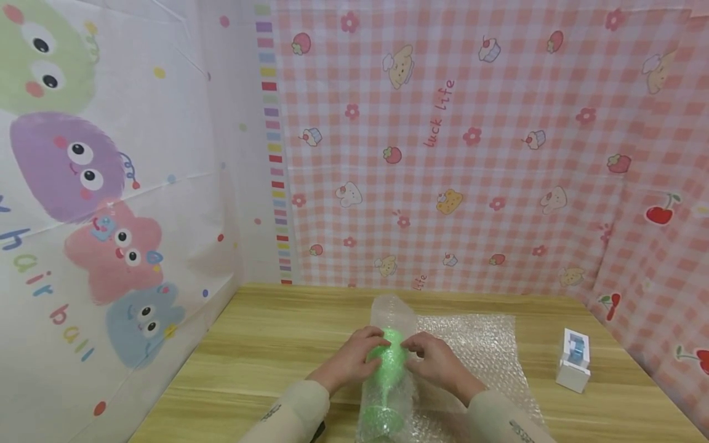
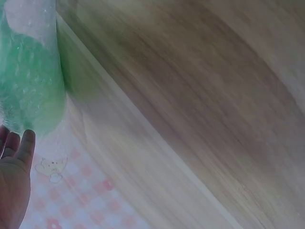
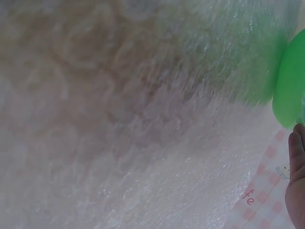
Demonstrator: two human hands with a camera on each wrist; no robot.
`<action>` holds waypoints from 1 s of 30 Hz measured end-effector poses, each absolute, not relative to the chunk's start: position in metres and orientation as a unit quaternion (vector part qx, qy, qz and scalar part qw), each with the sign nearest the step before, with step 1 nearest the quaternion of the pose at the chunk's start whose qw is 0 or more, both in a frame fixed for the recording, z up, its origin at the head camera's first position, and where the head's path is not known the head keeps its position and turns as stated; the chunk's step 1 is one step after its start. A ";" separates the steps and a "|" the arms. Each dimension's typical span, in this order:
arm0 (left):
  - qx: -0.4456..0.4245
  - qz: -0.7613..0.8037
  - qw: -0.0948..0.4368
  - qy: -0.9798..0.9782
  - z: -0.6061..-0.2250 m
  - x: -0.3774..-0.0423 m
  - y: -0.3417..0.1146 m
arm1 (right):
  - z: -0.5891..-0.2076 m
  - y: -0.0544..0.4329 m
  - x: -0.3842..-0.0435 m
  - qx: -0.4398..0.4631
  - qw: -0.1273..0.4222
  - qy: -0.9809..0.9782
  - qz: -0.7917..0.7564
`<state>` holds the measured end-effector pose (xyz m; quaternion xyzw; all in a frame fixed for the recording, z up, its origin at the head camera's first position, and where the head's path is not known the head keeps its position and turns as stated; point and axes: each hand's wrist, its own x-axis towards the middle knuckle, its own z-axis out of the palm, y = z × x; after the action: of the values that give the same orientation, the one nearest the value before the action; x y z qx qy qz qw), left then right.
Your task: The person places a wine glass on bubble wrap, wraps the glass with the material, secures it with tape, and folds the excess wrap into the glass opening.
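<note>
A green goblet-shaped object (image 1: pixel 391 363), wide at the top and narrow below, lies lengthwise inside a roll of clear bubble wrap (image 1: pixel 465 344). The rest of the sheet spreads flat to its right. My left hand (image 1: pixel 357 357) holds the wrapped left side, with fingers over the green part and thumb lower down. On the opposite side, my right hand (image 1: pixel 440 364) pinches at the wrap beside the green object. In the right wrist view its fingertips meet a smooth, uncovered green surface (image 3: pixel 289 88). The left wrist view has the fingertips against bubble-covered green (image 2: pixel 33 86).
A small white holder (image 1: pixel 573 369) with a blue piece in it stands on the table's right side. The wood-grain table (image 1: pixel 266 357) is bordered by a printed white cloth (image 1: pixel 183 154) on the left and pink checked cloth (image 1: pixel 498 166) behind and right.
</note>
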<state>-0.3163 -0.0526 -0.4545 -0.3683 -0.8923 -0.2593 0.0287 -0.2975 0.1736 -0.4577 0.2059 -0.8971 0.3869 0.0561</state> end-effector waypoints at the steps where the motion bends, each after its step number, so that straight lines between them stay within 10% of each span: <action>1: -0.366 -0.261 0.026 -0.893 -0.454 -0.316 -0.052 | -0.458 0.175 -0.297 0.205 0.058 -0.897 0.387; 30: -0.384 -0.266 0.042 -0.883 -0.455 -0.310 -0.033 | -0.461 0.188 -0.291 0.181 0.049 -0.896 0.403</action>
<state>-0.3097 -0.0331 -0.4554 -0.3844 -0.8830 -0.2661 0.0424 -0.2913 0.1875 -0.4605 0.1807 -0.8957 0.4033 0.0488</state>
